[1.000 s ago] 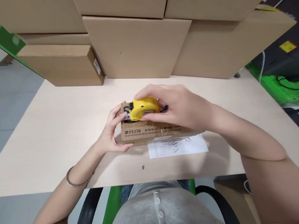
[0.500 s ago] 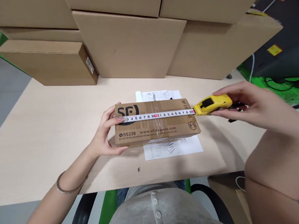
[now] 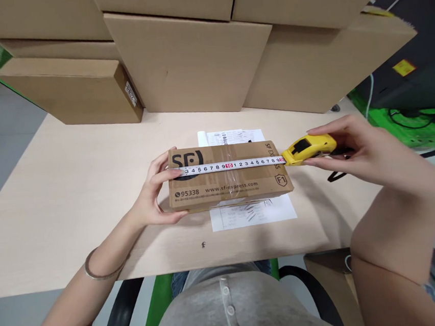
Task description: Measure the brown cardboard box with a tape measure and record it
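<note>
A small brown cardboard box (image 3: 220,189) with SF Express print sits over papers on the table. My left hand (image 3: 157,192) grips its left end, thumb and fingers around the side, with one finger pressing the end of the tape blade down on the top face. The white blade runs lengthwise across the box to the yellow tape measure (image 3: 308,148) just past the right end. My right hand (image 3: 348,145) is closed around the tape measure's case; a black strap hangs beneath it. The blade's start is hidden under my left finger.
Printed papers (image 3: 253,217) stick out in front of and behind the box. Large cardboard boxes (image 3: 192,63) stand stacked along the table's back, with a flatter carton (image 3: 68,95) at the back left. Cables lie at the right beyond the table (image 3: 53,214).
The tape still lies across the box in both hands. My right hand and the case have shifted very slightly; the view has moved a little.
</note>
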